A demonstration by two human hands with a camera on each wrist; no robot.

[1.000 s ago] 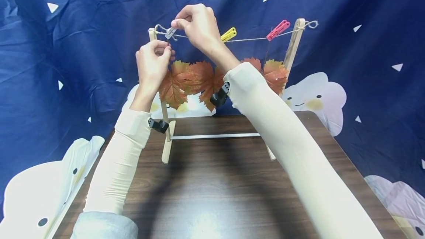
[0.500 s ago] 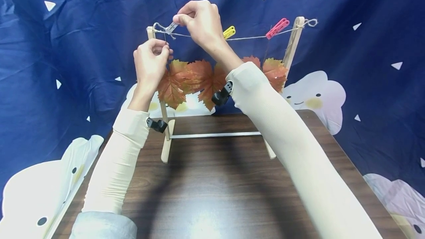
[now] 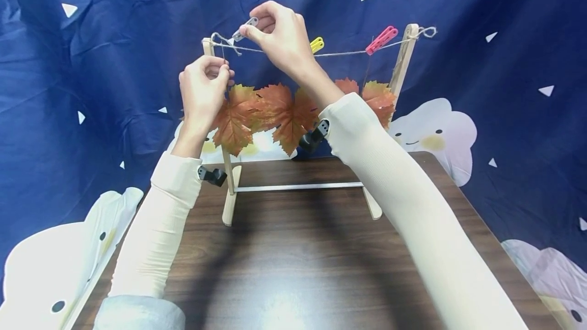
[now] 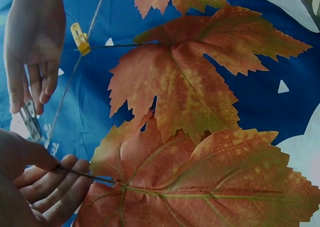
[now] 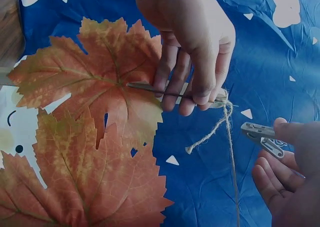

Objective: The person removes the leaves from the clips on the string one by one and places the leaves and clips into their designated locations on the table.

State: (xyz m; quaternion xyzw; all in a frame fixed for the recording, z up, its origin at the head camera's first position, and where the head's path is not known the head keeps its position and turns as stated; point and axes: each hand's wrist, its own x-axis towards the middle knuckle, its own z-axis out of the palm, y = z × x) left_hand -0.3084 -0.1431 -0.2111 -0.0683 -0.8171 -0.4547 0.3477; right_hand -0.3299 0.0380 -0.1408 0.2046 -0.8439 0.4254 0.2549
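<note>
My left hand pinches the thin dark stem of an orange maple leaf between thumb and fingers. In the right wrist view, this stem lies beside the left post's top and the knotted twine. My right hand holds a grey clothespin by one end. Its other end points toward the twine, a small gap away in the right wrist view. A second maple leaf hangs from a yellow clothespin on the twine. The right forearm partly hides the leaves behind it in the head view.
A pink clothespin grips the twine near the right post, with another leaf below. The wooden stand has a pale crossbar and stands on a dark brown table. A blue cloud-patterned cloth hangs behind.
The grey clothespin has moved up and right with the right hand, showing more of its length. My left hand has shifted slightly left with the stem, and its leaf has followed.
</note>
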